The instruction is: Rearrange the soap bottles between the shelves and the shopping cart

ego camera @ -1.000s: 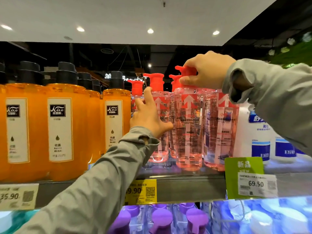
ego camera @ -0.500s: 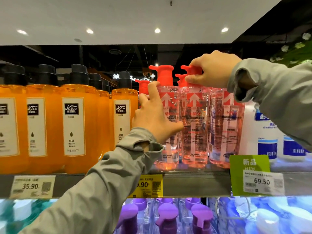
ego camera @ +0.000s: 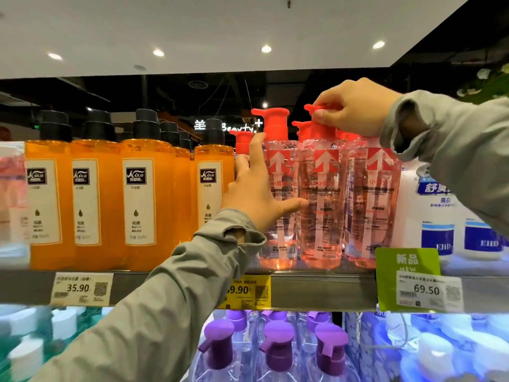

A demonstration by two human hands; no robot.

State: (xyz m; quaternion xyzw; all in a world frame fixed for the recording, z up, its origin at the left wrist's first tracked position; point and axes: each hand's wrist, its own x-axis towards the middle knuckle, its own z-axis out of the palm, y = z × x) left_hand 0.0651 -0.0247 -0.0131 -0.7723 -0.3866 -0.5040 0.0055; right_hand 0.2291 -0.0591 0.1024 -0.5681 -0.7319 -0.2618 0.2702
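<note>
Right hand (ego camera: 355, 107) pinches the red pump (ego camera: 322, 129) atop the middle pink bottle (ego camera: 321, 216), while left hand (ego camera: 253, 191) grips the left pink bottle (ego camera: 280, 168) just beside it

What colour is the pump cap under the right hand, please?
Red pump cap, shown best in the head view.

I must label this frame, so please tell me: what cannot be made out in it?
Head view:
- Shopping cart: outside the frame.
- Yellow price tag: first digit behind the left sleeve.
- Red pump: top covered by the right hand pinching it.
- Left hand: grip or mere touch, fingers partly behind it.
- Left-edge bottles: blurred, cut off.
</note>
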